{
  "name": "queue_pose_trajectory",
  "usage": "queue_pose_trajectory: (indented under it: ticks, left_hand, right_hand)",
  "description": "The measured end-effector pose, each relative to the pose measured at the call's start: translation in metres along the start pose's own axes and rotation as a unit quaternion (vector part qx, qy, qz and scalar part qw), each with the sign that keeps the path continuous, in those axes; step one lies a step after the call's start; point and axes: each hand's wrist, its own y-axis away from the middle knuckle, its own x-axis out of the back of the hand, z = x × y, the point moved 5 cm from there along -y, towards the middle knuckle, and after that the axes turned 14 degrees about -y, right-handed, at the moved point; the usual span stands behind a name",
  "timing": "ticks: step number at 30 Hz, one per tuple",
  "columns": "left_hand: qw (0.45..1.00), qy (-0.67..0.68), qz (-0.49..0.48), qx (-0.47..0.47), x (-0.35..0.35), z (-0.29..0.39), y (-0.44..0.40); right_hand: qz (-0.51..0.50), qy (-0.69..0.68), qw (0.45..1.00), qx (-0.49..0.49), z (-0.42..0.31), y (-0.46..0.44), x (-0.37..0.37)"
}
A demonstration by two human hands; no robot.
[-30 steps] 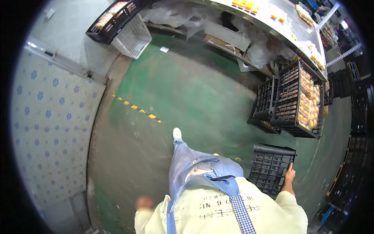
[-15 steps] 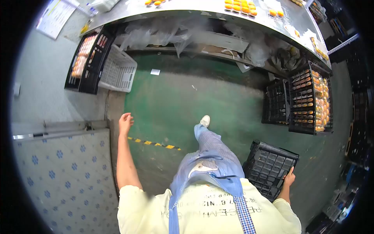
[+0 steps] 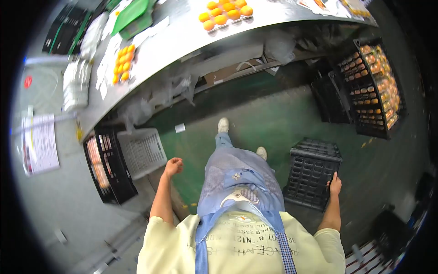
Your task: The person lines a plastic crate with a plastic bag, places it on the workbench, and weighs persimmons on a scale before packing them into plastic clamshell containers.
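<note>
My right hand (image 3: 335,184) grips the edge of a black plastic crate (image 3: 315,171), which hangs at my right side above the floor. The crate has rows of openings in its walls; I cannot see into it. My left hand (image 3: 173,167) is in front of me on the left with loosely bent fingers and nothing in it. Nearest to that hand is a grey-white plastic crate (image 3: 142,150) under the table's left end. Beside it stands a black crate (image 3: 119,171) with pale pink packs.
Ahead is a metal table (image 3: 175,43) carrying orange round items in trays (image 3: 226,13) and a green bin (image 3: 134,18). At right stand a filled black crate (image 3: 376,86) and another black crate (image 3: 331,98). A white paper (image 3: 180,128) lies on the green floor.
I have stepped forward and my view has swung left. The table looks nearer, with more of its left end showing. The black crate is still in my right hand.
</note>
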Motion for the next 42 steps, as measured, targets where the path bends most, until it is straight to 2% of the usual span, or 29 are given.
queue_pose_trajectory:
  ticks: [3,5,6,7,8,10,11,12,14,16,18,19,20,22,24,25,26,27,29,31,32,34,35,36,38,39,40,41,42]
  left_hand:
    - [0.995,-0.096,-0.024,-0.007,0.012,0.07,-0.085]
    - [0.986,-0.146,0.005,-0.078,0.009,0.146,-0.137]
    - [0.961,-0.221,0.008,-0.164,0.004,0.192,-0.166]
    - [0.951,-0.22,0.002,-0.218,-0.008,0.234,-0.191]
    - [0.955,-0.163,-0.033,-0.244,-0.022,0.264,-0.229]
    - [0.942,-0.167,-0.034,-0.288,-0.06,0.382,-0.212]
    - [0.937,-0.168,-0.047,-0.303,-0.072,0.42,-0.226]
    - [0.938,-0.077,-0.066,-0.331,-0.088,0.453,-0.236]
    - [0.974,0.042,-0.042,-0.219,-0.106,0.509,-0.24]
    - [0.942,0.165,-0.07,-0.284,-0.114,0.551,-0.255]
    - [0.943,0.201,-0.04,-0.261,-0.112,0.582,-0.282]
    - [0.942,0.224,-0.022,-0.25,-0.112,0.586,-0.291]
    - [0.928,0.232,-0.024,-0.29,-0.113,0.587,-0.294]
    - [0.896,0.25,-0.029,-0.365,-0.113,0.58,-0.292]
    - [0.887,0.224,0.085,-0.396,-0.126,0.548,-0.24]
    - [0.874,0.152,0.084,-0.453,-0.138,0.53,-0.21]
    - [0.853,0.081,0.082,-0.508,-0.149,0.509,-0.181]
    - [0.836,-0.001,0.07,-0.544,-0.16,0.484,-0.162]
    - [0.871,-0.052,-0.025,-0.487,-0.177,0.426,-0.138]
    - [0.846,-0.152,-0.062,-0.507,-0.19,0.378,-0.116]
    - [0.857,-0.185,-0.074,-0.474,-0.194,0.355,-0.109]
    - [0.805,-0.28,-0.106,-0.512,-0.196,0.333,-0.088]
    - [0.784,-0.279,-0.111,-0.543,-0.198,0.324,-0.078]
    - [0.792,-0.276,-0.15,-0.524,-0.198,0.308,-0.074]
    - [0.755,-0.351,-0.209,-0.514,-0.192,0.269,-0.071]
    - [0.784,-0.366,-0.251,-0.434,-0.188,0.257,-0.071]
    - [0.807,-0.377,-0.29,-0.35,-0.183,0.247,-0.07]
    - [0.822,-0.384,-0.327,-0.263,-0.179,0.238,-0.072]
    - [0.906,-0.242,-0.281,-0.203,-0.17,0.241,-0.077]
  right_hand:
    - [0.031,-0.003,0.999,-0.017,0.002,-0.004,-0.041]
    - [0.043,-0.025,0.999,-0.02,-0.015,0.005,-0.072]
    - [0.046,-0.035,0.998,-0.022,-0.021,0.006,-0.099]
    - [0.046,-0.05,0.997,-0.023,-0.024,0.003,-0.127]
    - [0.044,-0.065,0.997,-0.023,-0.03,-0.005,-0.158]
    - [0.036,-0.056,0.998,0.0,-0.052,-0.019,-0.227]
    - [-0.008,-0.072,0.997,-0.026,-0.094,-0.015,-0.255]
    - [-0.054,-0.089,0.993,-0.052,-0.138,-0.011,-0.286]
    - [-0.046,0.028,0.997,0.048,-0.164,-0.025,-0.357]
    - [-0.099,0.091,0.984,0.118,-0.18,-0.029,-0.417]
    - [-0.131,0.103,0.982,0.089,-0.182,-0.024,-0.464]
    - [-0.161,0.086,0.982,0.055,-0.186,-0.02,-0.477]
    - [-0.181,0.073,0.981,-0.014,-0.188,-0.014,-0.486]
    - [-0.148,-0.031,0.988,-0.025,-0.17,-0.004,-0.512]
    - [-0.058,-0.103,0.993,0.014,-0.176,0.007,-0.51]
    - [-0.105,-0.183,0.977,-0.012,-0.188,0.013,-0.5]
    - [-0.15,-0.26,0.953,-0.037,-0.203,0.019,-0.489]
    - [-0.14,-0.333,0.932,-0.034,-0.214,0.025,-0.485]
    - [-0.213,-0.487,0.844,-0.072,-0.267,0.039,-0.459]
    - [-0.267,-0.583,0.765,-0.064,-0.323,0.048,-0.428]
    - [-0.292,-0.617,0.729,-0.054,-0.345,0.049,-0.415]
    - [-0.312,-0.694,0.645,-0.067,-0.381,0.047,-0.413]
    - [-0.3,-0.686,0.662,-0.039,-0.393,0.042,-0.42]
    - [-0.287,-0.677,0.678,-0.011,-0.405,0.04,-0.426]
    - [-0.328,-0.655,0.679,0.045,-0.449,0.055,-0.408]
    - [-0.302,-0.658,0.69,0.001,-0.451,0.059,-0.406]
    - [-0.279,-0.71,0.647,-0.011,-0.448,0.064,-0.403]
    - [-0.227,-0.739,0.634,-0.005,-0.44,0.071,-0.396]
    - [-0.175,-0.765,0.62,0.001,-0.429,0.081,-0.389]
